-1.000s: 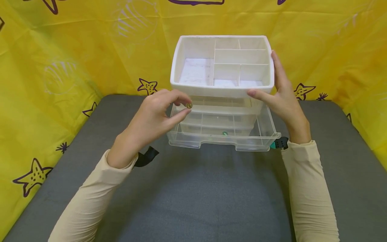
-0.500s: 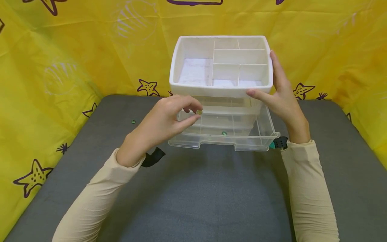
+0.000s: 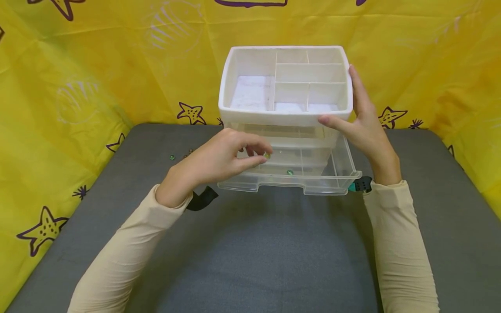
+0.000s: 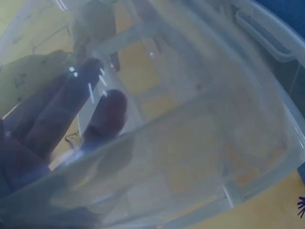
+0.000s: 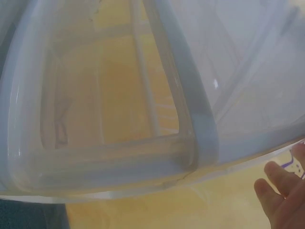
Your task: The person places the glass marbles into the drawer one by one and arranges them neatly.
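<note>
Between thumb and forefinger, my left hand (image 3: 223,158) pinches a small yellow-green marble (image 3: 267,155) above the pulled-out clear bottom drawer (image 3: 282,188). A green marble (image 3: 290,172) lies inside that drawer. My right hand (image 3: 369,130) grips the right front corner of the white drawer organizer (image 3: 285,118), thumb on the front rim and fingers along the side. In the left wrist view, the left fingers (image 4: 112,112) show dimly through clear plastic. The right fingertips (image 5: 274,183) appear at the lower right of the right wrist view, beside the organizer's wall.
The organizer's top tray (image 3: 252,91) is split into several compartments. A green marble (image 3: 172,157) and small brown marbles (image 3: 191,151) lie on the grey table (image 3: 274,252) left of the organizer, partly behind the left hand. Yellow patterned cloth (image 3: 117,56) hangs behind and at the sides.
My left hand has moved right and down with the marble, from the organizer's left side to over the drawer, uncovering marbles on the table. The right hand keeps its grip.
</note>
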Demonstrator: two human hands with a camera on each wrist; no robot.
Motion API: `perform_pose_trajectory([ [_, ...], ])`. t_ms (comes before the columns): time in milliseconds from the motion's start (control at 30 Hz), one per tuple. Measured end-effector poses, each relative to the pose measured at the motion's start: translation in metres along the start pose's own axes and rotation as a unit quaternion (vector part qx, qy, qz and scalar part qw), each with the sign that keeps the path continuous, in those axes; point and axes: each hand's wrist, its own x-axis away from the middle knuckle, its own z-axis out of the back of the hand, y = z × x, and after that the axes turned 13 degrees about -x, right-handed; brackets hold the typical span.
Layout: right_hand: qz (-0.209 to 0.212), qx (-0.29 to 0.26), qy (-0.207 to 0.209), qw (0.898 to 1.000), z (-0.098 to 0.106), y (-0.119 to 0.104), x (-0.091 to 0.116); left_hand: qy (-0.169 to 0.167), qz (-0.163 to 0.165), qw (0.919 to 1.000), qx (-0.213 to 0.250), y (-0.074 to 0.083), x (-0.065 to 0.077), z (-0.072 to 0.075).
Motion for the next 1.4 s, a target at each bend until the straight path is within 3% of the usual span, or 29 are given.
perform_pose_trajectory([
  [267, -0.002, 0.002, -0.001, 1.000, 0.000, 0.000, 0.000, -0.072, 0.014, 0.9973, 0.001, 0.001, -0.003, 0.003],
  [500, -0.011, -0.002, -0.001, 1.000, 0.000, 0.000, 0.001, -0.133, 0.040, 0.9903, -0.012, 0.003, -0.006, 0.008],
  [767, -0.017, 0.000, -0.003, 1.000, 0.001, -0.001, 0.001, -0.140, 0.048, 0.9889, -0.015, 0.004, -0.007, 0.008],
  [933, -0.013, 0.004, -0.002, 1.000, 0.000, -0.001, 0.001, -0.085, 0.027, 0.9960, 0.003, 0.003, -0.003, 0.006],
  [1100, -0.009, 0.004, -0.002, 1.000, 0.000, 0.000, 0.000, 0.013, 0.009, 0.9997, 0.018, -0.003, 0.004, 0.001],
  [1267, -0.009, 0.004, -0.001, 1.000, 0.000, 0.001, 0.000, 0.120, -0.030, 0.9921, 0.019, -0.010, 0.011, 0.000],
  [1400, -0.008, 0.008, 0.000, 1.000, 0.001, 0.000, 0.000, 0.177, -0.043, 0.9833, 0.010, -0.017, 0.017, 0.002],
])
